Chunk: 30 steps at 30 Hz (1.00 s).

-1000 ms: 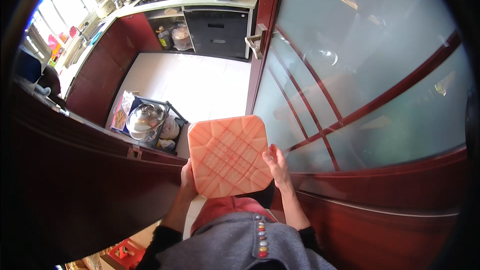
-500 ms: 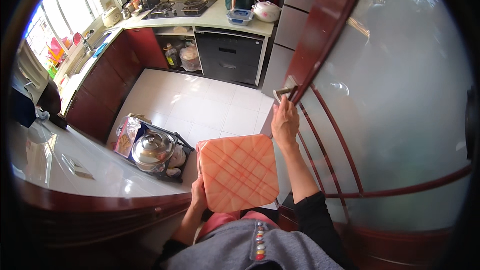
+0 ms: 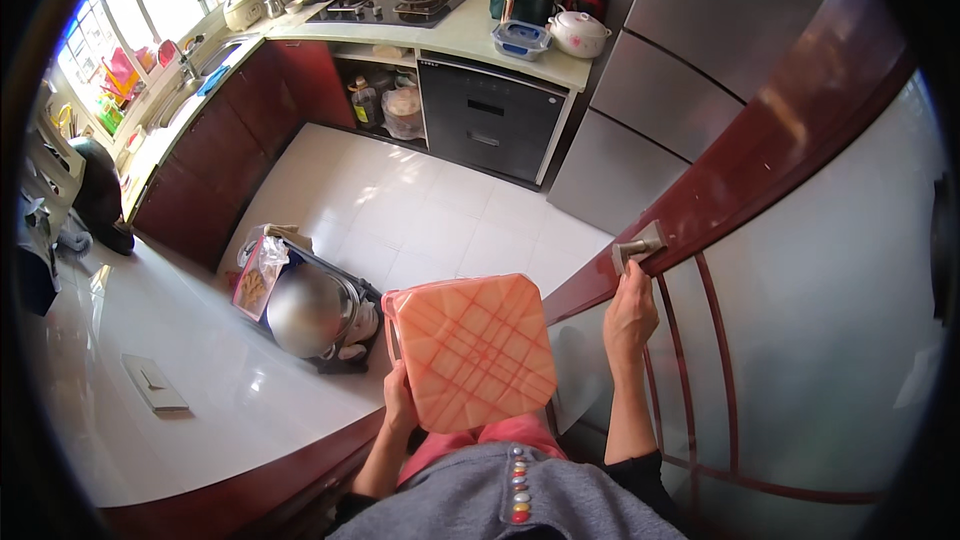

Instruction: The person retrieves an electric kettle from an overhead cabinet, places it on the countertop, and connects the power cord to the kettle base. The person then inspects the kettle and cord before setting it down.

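I hold an orange square stool seat with a criss-cross pattern in front of my body. My left hand grips its lower left edge. My right hand is raised to the metal handle of a dark red sliding door with frosted glass, its fingers closed around the lower end of the handle.
A white counter with a small flat object lies at my left. A rack with a steel pot stands on the white tiled floor. Beyond are kitchen cabinets, a stove, a dishwasher front and a grey refrigerator.
My right hand left the stool and went up to the door handle. The door has slid right, opening the view into the kitchen. The left hand alone holds the stool.
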Tool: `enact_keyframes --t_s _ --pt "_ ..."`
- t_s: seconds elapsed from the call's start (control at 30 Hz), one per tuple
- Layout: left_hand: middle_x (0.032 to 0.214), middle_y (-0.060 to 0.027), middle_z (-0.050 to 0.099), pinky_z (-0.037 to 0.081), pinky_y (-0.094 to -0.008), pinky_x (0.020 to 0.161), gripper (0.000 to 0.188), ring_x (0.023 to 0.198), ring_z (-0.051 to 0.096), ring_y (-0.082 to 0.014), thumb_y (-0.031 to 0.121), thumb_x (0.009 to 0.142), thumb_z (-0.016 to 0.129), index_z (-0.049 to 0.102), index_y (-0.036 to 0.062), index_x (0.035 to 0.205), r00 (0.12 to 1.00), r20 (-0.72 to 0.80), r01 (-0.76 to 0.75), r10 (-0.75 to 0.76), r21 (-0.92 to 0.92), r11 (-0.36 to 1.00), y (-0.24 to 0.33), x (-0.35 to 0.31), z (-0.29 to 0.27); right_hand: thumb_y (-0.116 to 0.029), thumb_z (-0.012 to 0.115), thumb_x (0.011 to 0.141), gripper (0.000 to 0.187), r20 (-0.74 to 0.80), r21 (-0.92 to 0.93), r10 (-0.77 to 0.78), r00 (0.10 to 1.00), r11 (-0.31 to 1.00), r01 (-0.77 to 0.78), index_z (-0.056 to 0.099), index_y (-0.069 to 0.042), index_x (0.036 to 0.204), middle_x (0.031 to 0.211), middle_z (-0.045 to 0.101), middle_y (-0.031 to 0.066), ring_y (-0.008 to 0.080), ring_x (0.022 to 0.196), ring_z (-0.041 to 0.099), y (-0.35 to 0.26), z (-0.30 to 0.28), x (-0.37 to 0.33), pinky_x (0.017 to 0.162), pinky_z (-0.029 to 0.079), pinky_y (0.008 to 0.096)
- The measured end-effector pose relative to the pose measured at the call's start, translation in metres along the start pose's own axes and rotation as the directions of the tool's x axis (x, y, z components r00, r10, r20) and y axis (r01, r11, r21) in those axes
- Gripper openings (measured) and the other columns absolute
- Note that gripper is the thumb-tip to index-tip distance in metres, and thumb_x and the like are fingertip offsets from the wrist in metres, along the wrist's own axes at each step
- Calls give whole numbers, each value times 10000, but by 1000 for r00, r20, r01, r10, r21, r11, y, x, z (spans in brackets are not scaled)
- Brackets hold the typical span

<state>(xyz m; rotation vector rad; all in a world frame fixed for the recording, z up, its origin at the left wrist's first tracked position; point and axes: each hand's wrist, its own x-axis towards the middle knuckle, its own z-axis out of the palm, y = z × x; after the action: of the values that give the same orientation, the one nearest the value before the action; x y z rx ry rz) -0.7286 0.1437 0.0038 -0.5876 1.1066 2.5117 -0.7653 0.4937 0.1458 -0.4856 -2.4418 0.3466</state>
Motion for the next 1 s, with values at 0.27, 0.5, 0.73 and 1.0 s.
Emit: enact_keyframes --t_s 0.27,0.5,0.73,1.0 --pt "1185 -147 643 533 -382 927 427 1049 642 -245 310 1034 410 586 -19 1242 997 -9 -80 80 -4 997 19 66 47 -92 510 1004 287 155 120 35 987 991 -54 522 -10 1279 1155 650 218 415 1001 652 20 -19 22 786 545 462" --pt "1148 -131 651 538 -350 888 417 1028 641 -214 296 1044 399 601 -25 1215 995 -29 -90 90 9 996 27 143 70 -151 597 965 250 294 165 121 948 971 -175 574 -20 1176 1020 691 218 415 907 675 28 -33 45 754 539 458" --pt "1209 -152 638 515 -357 938 469 1071 632 -232 312 1047 379 569 -48 1280 997 14 -79 78 68 995 40 203 105 -155 666 927 128 360 167 212 909 944 -286 630 -33 912 830 693 178 401 775 670 34 -31 82 649 516 446" --pt "1299 -168 609 462 -391 1027 553 1166 595 -272 373 1047 341 536 -56 1337 995 92 33 -42 93 995 63 283 147 -171 696 899 167 423 119 341 840 898 -425 636 -25 844 711 657 167 338 647 651 23 -35 104 604 491 405"
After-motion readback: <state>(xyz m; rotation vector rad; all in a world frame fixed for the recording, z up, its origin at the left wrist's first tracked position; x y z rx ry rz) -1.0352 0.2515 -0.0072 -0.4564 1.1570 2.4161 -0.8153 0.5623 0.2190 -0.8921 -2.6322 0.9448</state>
